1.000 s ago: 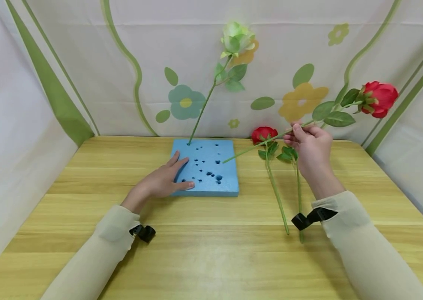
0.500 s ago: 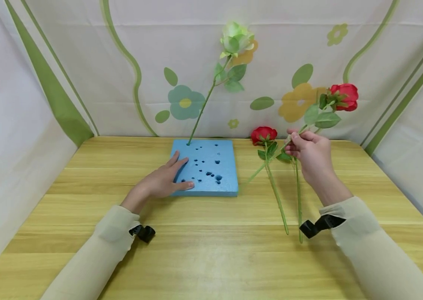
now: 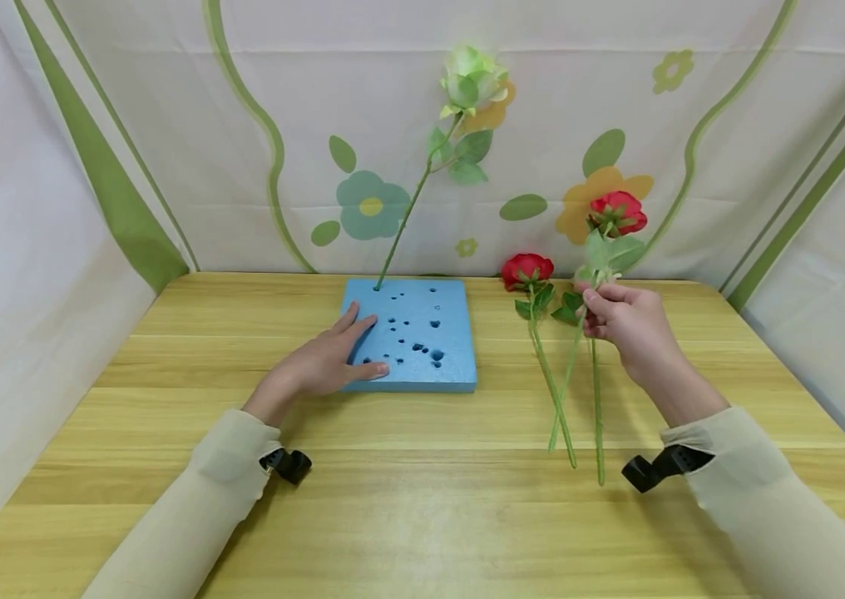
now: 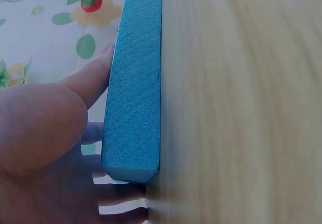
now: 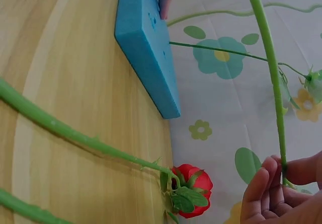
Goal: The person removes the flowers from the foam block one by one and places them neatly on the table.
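Note:
My left hand point(image 3: 325, 359) rests on the left edge of a blue foam block point(image 3: 456, 337), fingers spread over its top. The block is pitted with several holes. A pale green artificial rose point(image 3: 473, 79) stands tilted in a hole at its back left corner. Right of the block, my right hand point(image 3: 632, 329) pinches the stem of a red artificial rose point(image 3: 619, 213) between thumb and fingers, just below the leaves. Bloom up, that rose has its stem slanting down to the left. In the right wrist view the pinched stem point(image 5: 271, 68) stretches away from the fingertips.
Another red rose point(image 3: 527, 271) lies on the wooden table point(image 3: 422, 516) right of the block. Beside it lies one more green stem point(image 3: 598, 408), its upper part behind my right hand. A white curtain point(image 3: 258, 225) with printed flowers hangs behind the table.
The held red rose has swung from slanting over the block to nearly upright, its bloom moving left and its stem end away from the block. My left hand has stayed put.

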Demonstrator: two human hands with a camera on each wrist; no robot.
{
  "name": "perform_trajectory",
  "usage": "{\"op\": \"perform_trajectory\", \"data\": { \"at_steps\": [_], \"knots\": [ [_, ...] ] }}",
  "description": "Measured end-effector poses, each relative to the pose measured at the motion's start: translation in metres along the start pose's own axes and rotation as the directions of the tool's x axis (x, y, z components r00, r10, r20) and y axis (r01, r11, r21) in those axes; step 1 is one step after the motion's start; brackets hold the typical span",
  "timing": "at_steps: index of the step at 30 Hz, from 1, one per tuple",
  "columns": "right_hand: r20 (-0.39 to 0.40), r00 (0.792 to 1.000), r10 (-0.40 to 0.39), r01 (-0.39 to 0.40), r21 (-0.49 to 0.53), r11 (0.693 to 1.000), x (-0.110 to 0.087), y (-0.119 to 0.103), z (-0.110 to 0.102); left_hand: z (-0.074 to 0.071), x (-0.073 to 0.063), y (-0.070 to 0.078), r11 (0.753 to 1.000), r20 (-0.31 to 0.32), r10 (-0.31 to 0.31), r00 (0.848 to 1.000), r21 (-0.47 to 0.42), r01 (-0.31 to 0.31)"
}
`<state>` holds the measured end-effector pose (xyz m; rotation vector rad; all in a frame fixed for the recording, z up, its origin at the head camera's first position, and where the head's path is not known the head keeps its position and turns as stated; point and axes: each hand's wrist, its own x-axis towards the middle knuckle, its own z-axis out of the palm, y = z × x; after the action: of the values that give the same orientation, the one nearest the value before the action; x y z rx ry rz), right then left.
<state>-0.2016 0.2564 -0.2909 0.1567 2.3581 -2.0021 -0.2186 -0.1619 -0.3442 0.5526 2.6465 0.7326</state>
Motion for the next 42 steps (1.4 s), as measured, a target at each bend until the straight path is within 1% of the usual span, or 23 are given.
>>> {"op": "perform_trajectory", "data": {
  "at_steps": [5,9,13,16,18,21,27,30,39,42],
  "knots": [
    [0.02,1.0,-0.016,0.019,-0.136,0.991,0.0,0.006,-0.002,0.0,0.0,0.0,1.0,-0.001,0.001,1.0,-0.001,-0.001],
    [0.039,0.999,-0.027,0.036,-0.267,0.963,-0.001,0.009,-0.004,0.0,-0.001,0.0,1.0,-0.004,0.0,1.0,-0.002,0.0],
    [0.071,0.997,-0.005,0.03,-0.352,0.936,-0.002,0.011,-0.007,0.001,-0.001,-0.001,1.0,-0.005,-0.002,1.0,-0.003,0.002],
    [0.088,0.996,0.021,0.015,-0.393,0.919,-0.002,0.013,-0.009,0.001,-0.001,-0.001,1.0,-0.006,-0.001,1.0,-0.003,0.001],
    [0.093,0.995,0.038,0.004,-0.412,0.911,-0.002,0.015,-0.01,0.002,0.0,-0.001,1.0,-0.007,0.001,1.0,-0.002,-0.001],
    [0.094,0.994,0.056,-0.012,-0.42,0.907,-0.002,0.017,-0.011,0.002,0.0,-0.001,1.0,-0.008,0.003,1.0,-0.001,-0.003],
    [0.087,0.995,0.056,-0.011,-0.451,0.892,-0.001,0.023,-0.012,0.002,-0.001,-0.001,1.0,-0.011,0.005,1.0,-0.002,-0.005],
    [0.078,0.994,0.07,-0.025,-0.467,0.884,0.0,0.026,-0.012,0.002,-0.001,-0.001,1.0,-0.009,0.004,1.0,-0.003,-0.004],
    [0.066,0.994,0.087,-0.044,-0.488,0.872,0.002,0.036,-0.011,0.001,-0.001,0.0,1.0,-0.012,-0.001,1.0,0.007,0.001],
    [0.068,0.994,0.089,-0.045,-0.485,0.873,0.002,0.039,-0.009,0.001,-0.002,0.0,1.0,-0.012,-0.006,1.0,0.006,0.006]
  ]
}}
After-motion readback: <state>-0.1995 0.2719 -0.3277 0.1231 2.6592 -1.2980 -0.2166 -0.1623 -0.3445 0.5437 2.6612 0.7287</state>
